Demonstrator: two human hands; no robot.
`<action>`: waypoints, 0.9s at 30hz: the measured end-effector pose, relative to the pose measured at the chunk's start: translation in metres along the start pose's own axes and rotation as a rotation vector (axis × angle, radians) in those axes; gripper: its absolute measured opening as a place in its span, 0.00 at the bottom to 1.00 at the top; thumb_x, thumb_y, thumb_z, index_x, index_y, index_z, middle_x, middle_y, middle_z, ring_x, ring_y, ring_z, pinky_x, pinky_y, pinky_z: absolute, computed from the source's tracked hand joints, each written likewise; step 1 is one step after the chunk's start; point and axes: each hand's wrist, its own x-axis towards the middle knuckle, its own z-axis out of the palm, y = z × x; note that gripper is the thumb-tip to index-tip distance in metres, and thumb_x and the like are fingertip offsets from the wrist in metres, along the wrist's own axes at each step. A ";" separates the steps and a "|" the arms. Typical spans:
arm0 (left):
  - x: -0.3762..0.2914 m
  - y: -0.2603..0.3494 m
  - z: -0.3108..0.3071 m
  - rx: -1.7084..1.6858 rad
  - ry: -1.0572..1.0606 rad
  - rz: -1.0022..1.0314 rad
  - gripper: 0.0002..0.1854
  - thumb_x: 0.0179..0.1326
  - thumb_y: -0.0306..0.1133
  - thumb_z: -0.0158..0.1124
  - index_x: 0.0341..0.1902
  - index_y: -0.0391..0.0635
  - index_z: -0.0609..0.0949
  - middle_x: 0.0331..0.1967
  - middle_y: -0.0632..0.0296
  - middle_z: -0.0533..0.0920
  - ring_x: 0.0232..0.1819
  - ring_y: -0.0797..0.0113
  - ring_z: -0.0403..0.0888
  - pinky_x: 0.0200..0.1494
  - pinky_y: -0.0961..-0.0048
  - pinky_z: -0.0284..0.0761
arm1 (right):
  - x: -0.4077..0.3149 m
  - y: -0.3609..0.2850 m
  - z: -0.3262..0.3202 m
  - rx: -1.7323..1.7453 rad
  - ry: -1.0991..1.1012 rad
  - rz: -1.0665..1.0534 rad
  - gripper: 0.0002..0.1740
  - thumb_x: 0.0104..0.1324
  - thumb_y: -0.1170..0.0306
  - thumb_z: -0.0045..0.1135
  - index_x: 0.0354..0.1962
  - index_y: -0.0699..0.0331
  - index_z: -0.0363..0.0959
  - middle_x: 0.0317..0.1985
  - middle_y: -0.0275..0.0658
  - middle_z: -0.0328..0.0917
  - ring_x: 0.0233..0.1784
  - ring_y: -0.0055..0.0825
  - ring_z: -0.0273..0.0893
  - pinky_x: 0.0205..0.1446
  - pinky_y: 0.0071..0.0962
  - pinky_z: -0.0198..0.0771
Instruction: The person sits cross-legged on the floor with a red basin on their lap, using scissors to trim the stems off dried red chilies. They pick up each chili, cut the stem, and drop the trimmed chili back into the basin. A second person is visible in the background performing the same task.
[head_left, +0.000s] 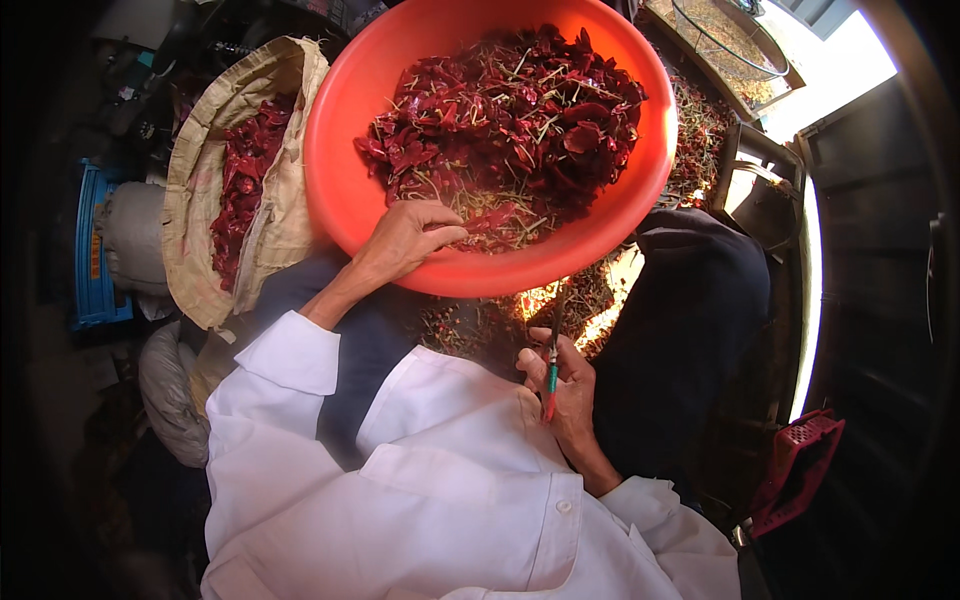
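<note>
A large orange-red plastic basin (337, 187) stands before me, holding a heap of dried red chili peppers (510, 112) with pale stems and seeds among them. My left hand (409, 236) reaches over the basin's near rim, its thumb and fingers together at a red chili piece (491, 217); whether it grips the piece is hard to tell. Below the basin, near my lap, my right hand (562, 375) is closed around scissors (553, 367) with green and red wrapping on the handles. Their dark blades point up towards the basin's near rim.
Left of the basin, a woven sack (199, 172) with rolled edges holds more red chilies (251, 165). Stems and chili bits (592, 300) lie on the floor between my knees. A round sieve (731, 45) is at upper right, a pink plastic basket (799, 472) at lower right.
</note>
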 end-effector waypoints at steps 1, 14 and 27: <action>-0.007 0.005 0.000 -0.044 0.008 -0.009 0.12 0.64 0.34 0.70 0.43 0.37 0.87 0.30 0.55 0.84 0.33 0.66 0.82 0.38 0.68 0.76 | 0.000 -0.001 0.002 -0.016 -0.035 0.005 0.24 0.69 0.69 0.68 0.60 0.69 0.73 0.33 0.30 0.77 0.31 0.12 0.72 0.33 0.17 0.68; -0.071 0.043 0.002 -0.404 -0.110 -0.116 0.08 0.66 0.28 0.71 0.43 0.36 0.88 0.31 0.68 0.82 0.36 0.80 0.76 0.39 0.77 0.72 | 0.000 -0.022 0.013 -0.120 -0.091 -0.079 0.25 0.66 0.69 0.72 0.57 0.72 0.75 0.32 0.29 0.77 0.33 0.13 0.73 0.35 0.18 0.69; -0.083 0.047 0.006 -0.573 -0.127 -0.196 0.07 0.69 0.30 0.70 0.43 0.39 0.88 0.29 0.72 0.80 0.30 0.85 0.73 0.32 0.83 0.67 | -0.002 -0.024 0.007 -0.120 -0.111 -0.026 0.24 0.66 0.70 0.72 0.56 0.73 0.77 0.33 0.28 0.78 0.34 0.11 0.71 0.36 0.16 0.68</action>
